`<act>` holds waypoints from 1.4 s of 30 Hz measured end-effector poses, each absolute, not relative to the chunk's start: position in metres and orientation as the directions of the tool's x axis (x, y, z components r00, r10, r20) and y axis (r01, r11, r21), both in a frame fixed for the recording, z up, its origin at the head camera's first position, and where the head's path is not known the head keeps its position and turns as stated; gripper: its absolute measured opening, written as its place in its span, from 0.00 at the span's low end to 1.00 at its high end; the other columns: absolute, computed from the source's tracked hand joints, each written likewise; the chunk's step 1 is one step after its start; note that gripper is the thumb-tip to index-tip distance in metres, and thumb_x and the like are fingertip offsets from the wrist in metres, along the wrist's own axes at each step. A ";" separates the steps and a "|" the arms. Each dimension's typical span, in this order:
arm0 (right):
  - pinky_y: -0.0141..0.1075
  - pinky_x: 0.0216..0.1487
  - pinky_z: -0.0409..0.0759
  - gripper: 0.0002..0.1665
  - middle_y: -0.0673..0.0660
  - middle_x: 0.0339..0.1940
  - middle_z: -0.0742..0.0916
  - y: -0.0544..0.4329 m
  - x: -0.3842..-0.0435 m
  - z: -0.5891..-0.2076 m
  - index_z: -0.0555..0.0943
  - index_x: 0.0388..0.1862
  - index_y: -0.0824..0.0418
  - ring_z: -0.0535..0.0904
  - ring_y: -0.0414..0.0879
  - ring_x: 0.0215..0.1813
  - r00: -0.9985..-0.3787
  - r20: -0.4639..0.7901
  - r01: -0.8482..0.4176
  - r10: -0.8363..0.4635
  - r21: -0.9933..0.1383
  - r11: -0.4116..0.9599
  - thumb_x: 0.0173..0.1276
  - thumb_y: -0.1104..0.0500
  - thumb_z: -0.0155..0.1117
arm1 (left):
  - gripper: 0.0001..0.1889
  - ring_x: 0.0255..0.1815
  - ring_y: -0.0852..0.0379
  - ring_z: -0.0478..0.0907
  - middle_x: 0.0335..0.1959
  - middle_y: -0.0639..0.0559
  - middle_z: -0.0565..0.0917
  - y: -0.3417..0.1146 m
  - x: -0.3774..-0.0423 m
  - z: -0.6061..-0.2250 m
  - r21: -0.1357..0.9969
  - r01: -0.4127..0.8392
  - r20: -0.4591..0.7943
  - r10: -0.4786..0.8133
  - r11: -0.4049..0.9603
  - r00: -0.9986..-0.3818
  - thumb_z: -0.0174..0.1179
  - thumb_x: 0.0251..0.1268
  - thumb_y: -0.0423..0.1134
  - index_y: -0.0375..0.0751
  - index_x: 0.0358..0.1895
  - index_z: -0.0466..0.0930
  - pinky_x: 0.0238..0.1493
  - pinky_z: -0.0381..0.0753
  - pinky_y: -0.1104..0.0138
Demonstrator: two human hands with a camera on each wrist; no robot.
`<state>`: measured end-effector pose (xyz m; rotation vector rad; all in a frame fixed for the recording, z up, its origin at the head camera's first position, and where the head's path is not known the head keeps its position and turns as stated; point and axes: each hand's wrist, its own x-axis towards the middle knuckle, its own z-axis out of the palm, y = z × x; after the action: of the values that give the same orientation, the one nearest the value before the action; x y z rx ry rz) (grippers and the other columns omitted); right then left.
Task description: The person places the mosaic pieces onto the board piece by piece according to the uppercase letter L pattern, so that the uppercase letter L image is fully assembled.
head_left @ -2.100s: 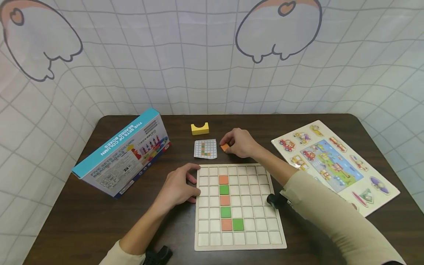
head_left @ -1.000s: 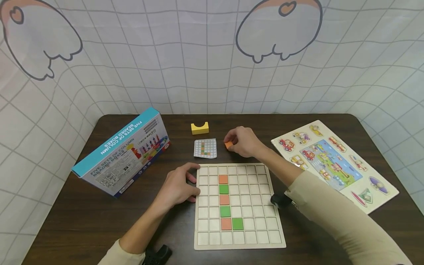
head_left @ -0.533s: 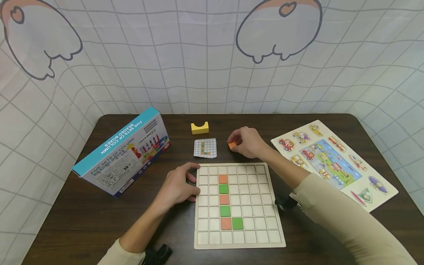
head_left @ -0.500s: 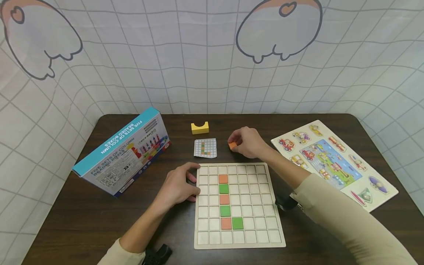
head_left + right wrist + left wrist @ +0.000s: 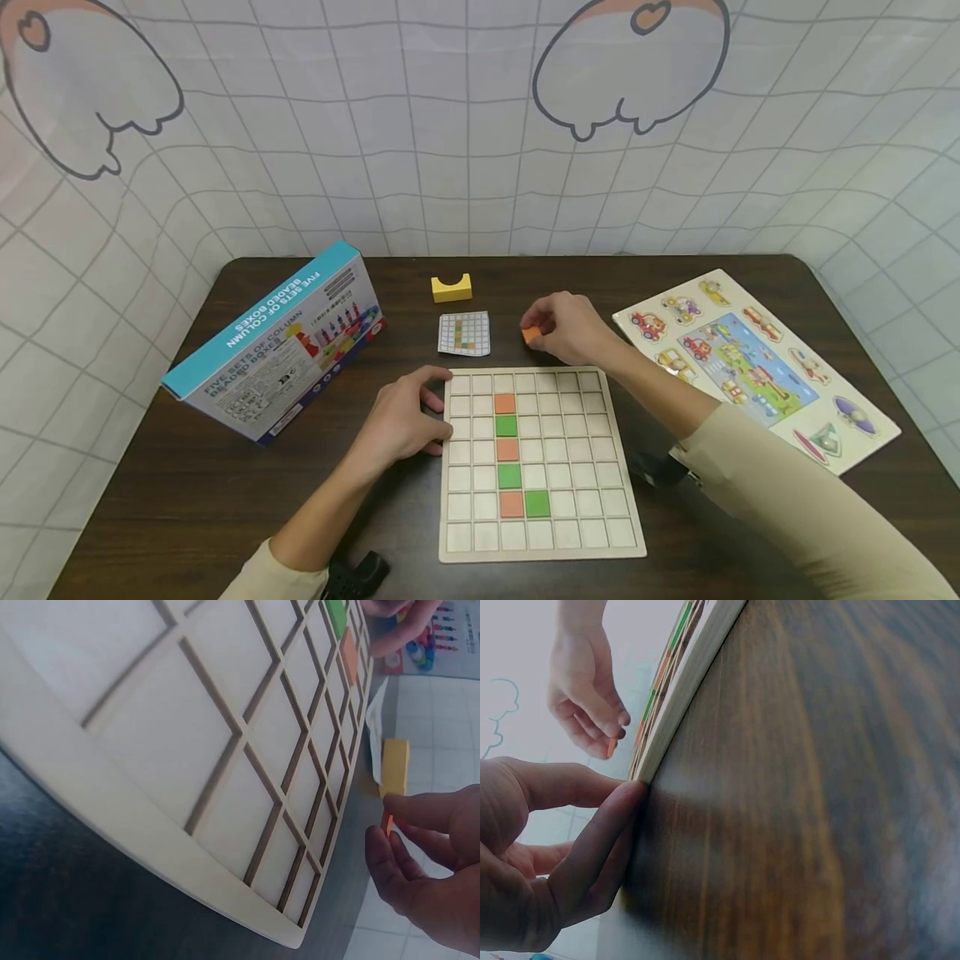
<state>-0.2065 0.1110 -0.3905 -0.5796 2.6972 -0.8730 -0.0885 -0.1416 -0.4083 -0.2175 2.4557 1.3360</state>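
My right hand [image 5: 573,329] pinches a small orange square tile [image 5: 532,335] between thumb and fingers, just beyond the far edge of a wooden grid board [image 5: 487,558]. In the right wrist view the same tile [image 5: 387,822] shows edge-on at the fingertips. Orange and green tiles alternate down one column of the board, with a green tile [image 5: 537,503] beside the lowest orange one. My left hand [image 5: 401,417] rests at the board's far left, its thumb and a finger touching the side edge. The left wrist view shows those fingertips [image 5: 634,791] against the rim.
A small printed grid card [image 5: 463,333] lies behind the board, with a yellow notched block [image 5: 452,289] past it. A blue-topped box [image 5: 285,350] stands on the left. On the right lies a picture puzzle board [image 5: 750,367], near the right forearm.
The right hand has moved to the right and slightly nearer with the orange tile, away from the card. The tile's tilt in the fingers has changed. The left hand stays in place.
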 end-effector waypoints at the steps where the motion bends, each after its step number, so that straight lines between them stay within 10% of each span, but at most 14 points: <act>1: 0.44 0.51 0.84 0.12 0.56 0.42 0.88 0.111 -0.205 -0.390 0.88 0.47 0.60 0.82 0.49 0.45 -0.891 -0.112 -0.290 -0.441 -0.605 0.741 0.65 0.64 0.75 | 0.38 0.21 0.52 0.83 0.42 0.40 0.80 -0.142 -0.088 -0.408 0.785 -0.289 -0.361 0.025 0.547 -0.932 0.73 0.49 0.22 0.46 0.68 0.77 0.22 0.90 0.62; 42: 0.35 0.42 0.81 0.12 0.51 0.37 0.84 0.122 -0.124 -0.384 0.87 0.40 0.55 0.80 0.46 0.42 -0.884 -0.142 -0.253 -0.445 -0.655 0.712 0.58 0.64 0.78 | 0.38 0.22 0.53 0.84 0.43 0.41 0.80 -0.141 -0.089 -0.407 0.775 -0.295 -0.370 0.024 0.560 -0.929 0.73 0.50 0.23 0.46 0.68 0.76 0.22 0.90 0.62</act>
<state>-0.1240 0.1215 -0.3844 -0.5505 2.6301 -0.9443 -0.0889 -0.1409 -0.4073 -0.2217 2.4582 1.3132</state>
